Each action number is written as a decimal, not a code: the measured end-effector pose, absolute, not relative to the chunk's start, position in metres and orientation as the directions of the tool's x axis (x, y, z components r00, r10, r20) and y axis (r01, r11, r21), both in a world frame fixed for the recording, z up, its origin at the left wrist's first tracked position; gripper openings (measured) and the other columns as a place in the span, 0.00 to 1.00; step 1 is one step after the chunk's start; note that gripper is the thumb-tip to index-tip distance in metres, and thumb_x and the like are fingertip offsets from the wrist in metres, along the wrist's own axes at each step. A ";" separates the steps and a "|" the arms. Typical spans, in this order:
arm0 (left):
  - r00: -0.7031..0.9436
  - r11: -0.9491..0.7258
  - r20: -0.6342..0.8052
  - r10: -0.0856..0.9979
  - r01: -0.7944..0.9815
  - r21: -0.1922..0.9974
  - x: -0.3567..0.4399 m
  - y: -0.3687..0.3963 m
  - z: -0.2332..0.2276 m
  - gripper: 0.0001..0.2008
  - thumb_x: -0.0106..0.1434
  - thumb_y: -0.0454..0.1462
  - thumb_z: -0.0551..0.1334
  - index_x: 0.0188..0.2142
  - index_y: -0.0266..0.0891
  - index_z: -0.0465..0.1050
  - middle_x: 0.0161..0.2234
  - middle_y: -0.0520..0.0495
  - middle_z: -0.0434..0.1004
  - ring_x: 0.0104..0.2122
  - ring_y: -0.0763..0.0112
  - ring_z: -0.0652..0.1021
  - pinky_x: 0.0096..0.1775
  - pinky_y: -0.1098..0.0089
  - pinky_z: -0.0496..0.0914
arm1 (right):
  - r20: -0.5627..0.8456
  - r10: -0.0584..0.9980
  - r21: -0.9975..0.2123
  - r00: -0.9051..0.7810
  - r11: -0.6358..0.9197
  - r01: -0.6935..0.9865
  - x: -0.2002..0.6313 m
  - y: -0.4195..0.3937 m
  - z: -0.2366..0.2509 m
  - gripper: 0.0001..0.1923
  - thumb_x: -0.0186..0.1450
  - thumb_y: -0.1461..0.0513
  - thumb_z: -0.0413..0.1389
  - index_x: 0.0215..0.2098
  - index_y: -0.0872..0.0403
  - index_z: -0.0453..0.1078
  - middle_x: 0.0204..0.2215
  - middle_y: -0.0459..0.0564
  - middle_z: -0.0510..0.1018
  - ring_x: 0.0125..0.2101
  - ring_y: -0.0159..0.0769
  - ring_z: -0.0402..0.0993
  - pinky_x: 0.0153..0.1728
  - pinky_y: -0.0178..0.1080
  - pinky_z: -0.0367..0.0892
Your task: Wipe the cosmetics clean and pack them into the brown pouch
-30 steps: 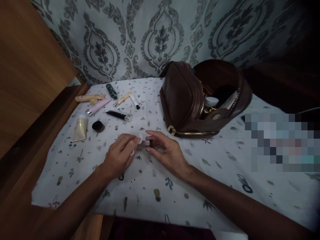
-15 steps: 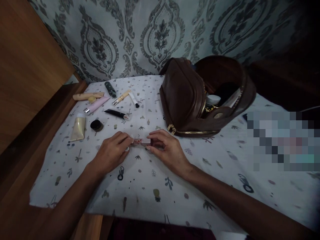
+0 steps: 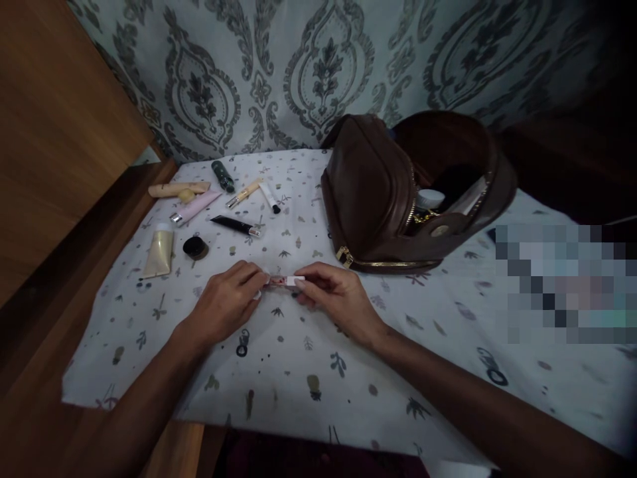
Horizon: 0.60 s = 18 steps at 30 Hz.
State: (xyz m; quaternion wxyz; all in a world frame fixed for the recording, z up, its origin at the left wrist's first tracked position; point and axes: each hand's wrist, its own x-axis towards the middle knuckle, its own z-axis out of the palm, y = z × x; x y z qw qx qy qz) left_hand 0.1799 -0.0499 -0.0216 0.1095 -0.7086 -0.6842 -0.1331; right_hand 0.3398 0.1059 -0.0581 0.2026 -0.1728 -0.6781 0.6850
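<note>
A slim lip gloss tube (image 3: 279, 281) with a pinkish see-through body and a white cap lies level between my hands, just above or on the cloth. My left hand (image 3: 229, 295) pinches its body end, with the fingers covering part of it. The white cap end is between the thumb and fingers of my right hand (image 3: 343, 295). Beyond my left hand are a small dark-lidded jar (image 3: 195, 247) and a black tube (image 3: 235, 226) with a silver end. A brown makeup bag (image 3: 368, 192), unzipped, stands beyond my right hand.
On the left lie a cream squeeze tube (image 3: 159, 252), a pink tube (image 3: 196, 207), a beige tube (image 3: 179, 190), a dark green bottle (image 3: 222, 176), a yellow tube (image 3: 243, 193) and a small white tube (image 3: 269, 197). A white-lidded container (image 3: 430, 198) sits inside the bag.
My right thumb has shifted over the white cap, and its fingers have closed in on it, the cap turning more toward view. My left hand keeps its hold. The view has shifted slightly.
</note>
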 end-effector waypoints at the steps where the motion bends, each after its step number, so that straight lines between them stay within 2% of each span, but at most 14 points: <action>1: 0.024 -0.039 0.361 0.932 0.999 0.034 0.180 -0.050 -0.021 0.12 0.64 0.26 0.55 0.45 0.37 0.70 0.39 0.42 0.77 0.39 0.61 0.76 0.35 0.64 0.76 | 0.057 0.528 -0.998 -0.847 0.019 -0.055 0.339 0.106 -0.059 0.12 0.61 0.55 0.63 0.38 0.55 0.76 0.27 0.47 0.79 0.26 0.31 0.75 0.29 0.34 0.74; 5: -0.006 -0.032 0.498 0.867 0.997 0.069 0.185 -0.049 -0.020 0.12 0.64 0.27 0.56 0.46 0.36 0.70 0.39 0.41 0.77 0.40 0.62 0.76 0.37 0.63 0.75 | 0.194 0.561 -0.977 -0.805 0.181 -0.110 0.339 0.103 -0.064 0.12 0.60 0.62 0.62 0.43 0.52 0.75 0.36 0.48 0.81 0.35 0.34 0.78 0.40 0.39 0.76; 10: 0.076 -0.161 0.585 0.808 0.983 0.094 0.205 -0.044 -0.020 0.15 0.65 0.25 0.55 0.50 0.35 0.69 0.42 0.39 0.76 0.42 0.61 0.76 0.41 0.61 0.76 | 0.306 0.479 -0.927 -0.823 0.345 -0.144 0.342 0.100 -0.066 0.19 0.61 0.65 0.59 0.50 0.50 0.72 0.39 0.48 0.81 0.36 0.34 0.79 0.43 0.41 0.76; 14: 0.171 -0.233 0.554 0.814 0.971 0.043 0.211 -0.042 -0.023 0.17 0.63 0.23 0.53 0.49 0.35 0.68 0.42 0.40 0.77 0.42 0.62 0.76 0.43 0.60 0.77 | 0.307 0.479 -0.923 -0.823 0.359 -0.135 0.342 0.099 -0.068 0.22 0.60 0.68 0.58 0.52 0.51 0.71 0.37 0.47 0.80 0.35 0.33 0.78 0.42 0.39 0.76; 18: 0.096 -0.130 0.427 0.899 0.990 0.052 0.196 -0.046 -0.022 0.14 0.63 0.25 0.55 0.45 0.38 0.70 0.41 0.42 0.77 0.41 0.61 0.76 0.36 0.63 0.76 | 0.256 0.516 -0.946 -0.818 0.309 -0.101 0.340 0.100 -0.066 0.16 0.59 0.67 0.60 0.46 0.52 0.74 0.35 0.47 0.80 0.34 0.34 0.78 0.40 0.39 0.75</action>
